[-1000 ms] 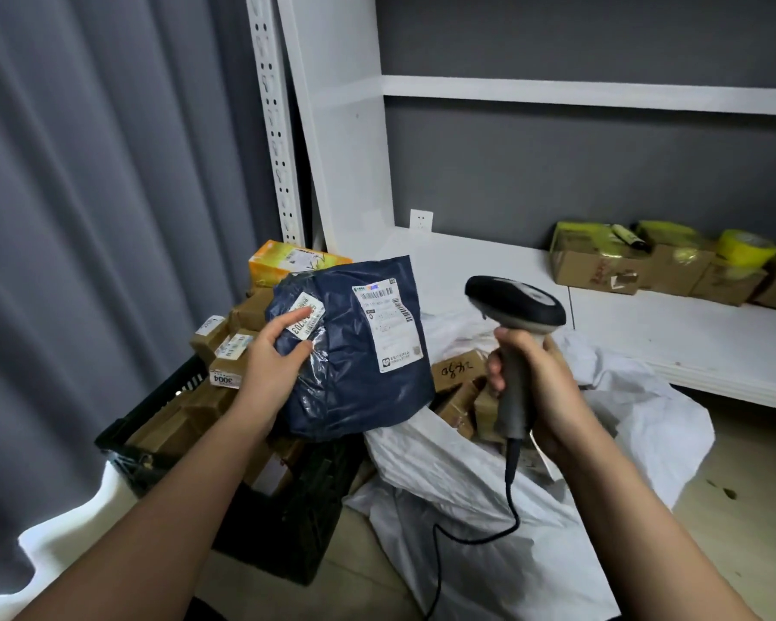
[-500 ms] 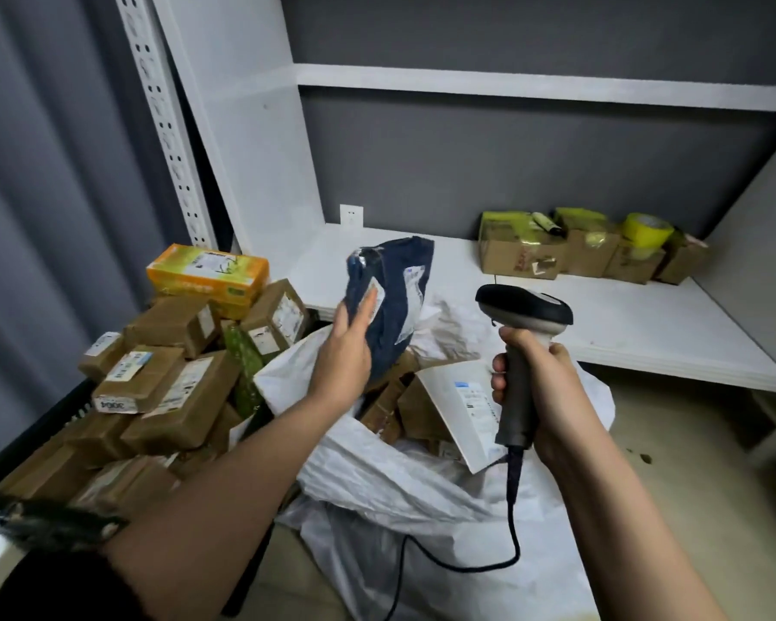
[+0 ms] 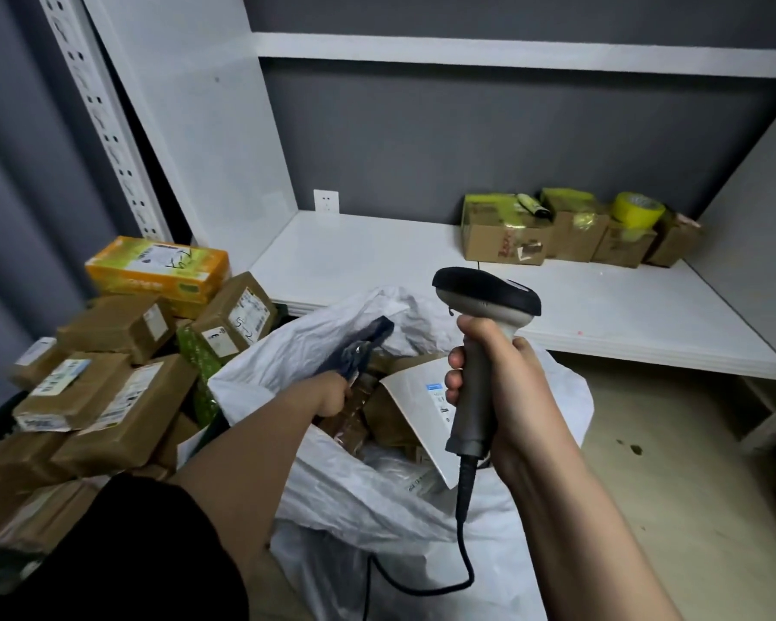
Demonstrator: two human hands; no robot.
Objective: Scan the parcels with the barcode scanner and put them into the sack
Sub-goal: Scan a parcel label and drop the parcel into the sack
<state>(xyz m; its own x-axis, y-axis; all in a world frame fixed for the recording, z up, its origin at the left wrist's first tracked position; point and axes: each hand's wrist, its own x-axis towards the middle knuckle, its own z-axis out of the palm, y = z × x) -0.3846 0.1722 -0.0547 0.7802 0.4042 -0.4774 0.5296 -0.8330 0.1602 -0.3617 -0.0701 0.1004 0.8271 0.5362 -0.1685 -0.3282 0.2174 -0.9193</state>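
Note:
My left hand (image 3: pixel 328 394) reaches down into the mouth of the white sack (image 3: pixel 377 490) and grips the dark blue parcel bag (image 3: pixel 359 351), which is folded and partly inside the sack. My right hand (image 3: pixel 498 396) grips the handle of the grey and black barcode scanner (image 3: pixel 484 302), held upright over the sack's right side, its cable hanging down. Inside the sack lie brown boxes and a white flat parcel (image 3: pixel 422 410) with a label. A heap of brown labelled parcels (image 3: pixel 108 396) sits to the left.
An orange and green box (image 3: pixel 157 266) tops the heap. The white shelf (image 3: pixel 601 316) behind the sack carries several cardboard boxes (image 3: pixel 502 239) and a yellow tape roll (image 3: pixel 637 210). A perforated white rack post (image 3: pixel 104 127) and grey curtain stand on the left.
My left hand has carried the blue parcel from in front of the scanner rightwards and down into the sack. The scanner stays upright in my right hand; the camera view turned right.

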